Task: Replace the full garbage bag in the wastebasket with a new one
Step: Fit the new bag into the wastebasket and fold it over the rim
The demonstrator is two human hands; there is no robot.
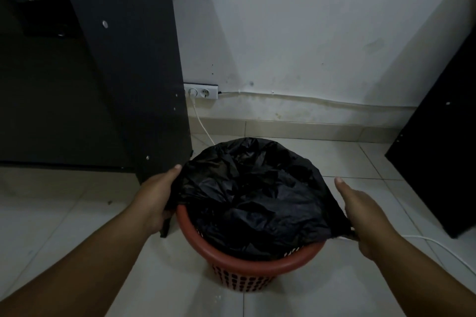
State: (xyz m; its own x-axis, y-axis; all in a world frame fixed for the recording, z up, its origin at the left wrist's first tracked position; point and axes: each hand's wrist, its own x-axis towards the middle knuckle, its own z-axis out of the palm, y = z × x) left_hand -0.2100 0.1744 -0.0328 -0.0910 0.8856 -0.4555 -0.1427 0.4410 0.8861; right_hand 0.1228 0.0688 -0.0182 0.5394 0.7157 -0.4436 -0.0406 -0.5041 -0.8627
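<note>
The black bag [252, 193] sits in the red basket [244, 261], its mouth stretched wide, likely for fitting. The left hand [157, 201] grips its edge at nine o'clock, the right hand [360, 216] at three, fingers curled underneath.

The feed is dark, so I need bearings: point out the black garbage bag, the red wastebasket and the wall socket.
black garbage bag [247, 193]: head view, crumpled middle of the plastic.
red wastebasket [244, 264]: head view, near part of its rim.
wall socket [204, 92]: head view, the free right-hand outlet.
</note>
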